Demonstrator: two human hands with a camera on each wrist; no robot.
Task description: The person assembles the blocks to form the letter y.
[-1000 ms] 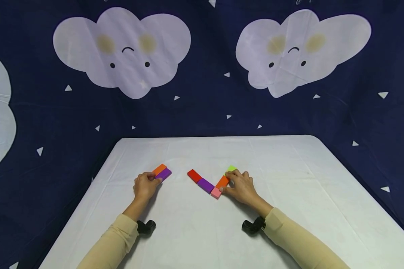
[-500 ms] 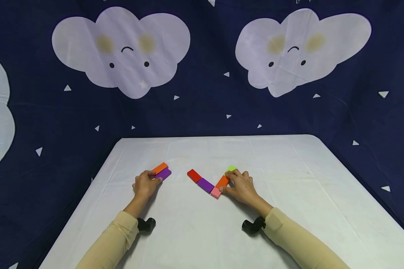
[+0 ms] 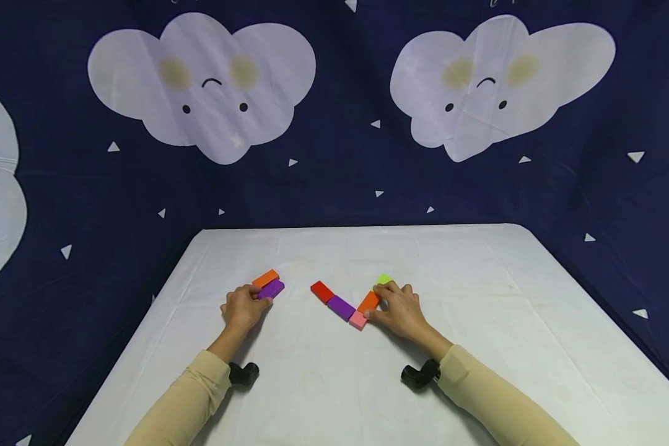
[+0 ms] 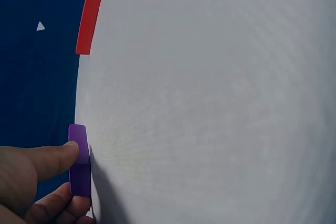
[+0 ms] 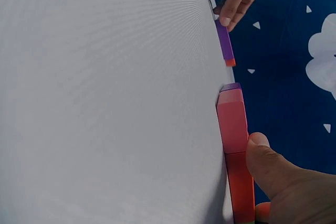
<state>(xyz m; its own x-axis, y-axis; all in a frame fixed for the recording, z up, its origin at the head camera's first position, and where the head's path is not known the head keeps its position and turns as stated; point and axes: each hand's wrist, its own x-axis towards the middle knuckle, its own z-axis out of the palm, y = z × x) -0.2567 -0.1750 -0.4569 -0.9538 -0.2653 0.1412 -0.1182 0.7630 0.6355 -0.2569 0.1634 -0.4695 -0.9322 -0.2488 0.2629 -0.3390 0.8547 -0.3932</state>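
Observation:
My left hand (image 3: 244,308) pinches a purple block (image 3: 271,289) between thumb and fingers. An orange block (image 3: 266,278) lies along that block's far side, slightly offset. In the left wrist view the thumb presses on the held purple block (image 4: 80,163). To the right, a red block (image 3: 322,292), another purple block (image 3: 341,308), a pink block (image 3: 358,320), an orange-red block (image 3: 368,301) and a lime block (image 3: 383,279) form a V. My right hand (image 3: 401,310) holds the orange-red block from its right side. Its thumb lies near the seam with the pink block (image 5: 232,124).
A white-covered table (image 3: 334,384) lies under everything. Behind it hangs a dark blue cloth (image 3: 345,186) with white clouds and triangles. Black wrist mounts (image 3: 244,375) stick inward from both sleeves.
The orange block at my left hand has shifted slightly away along the purple block, so their ends are more offset. My right hand and the V of blocks look still.

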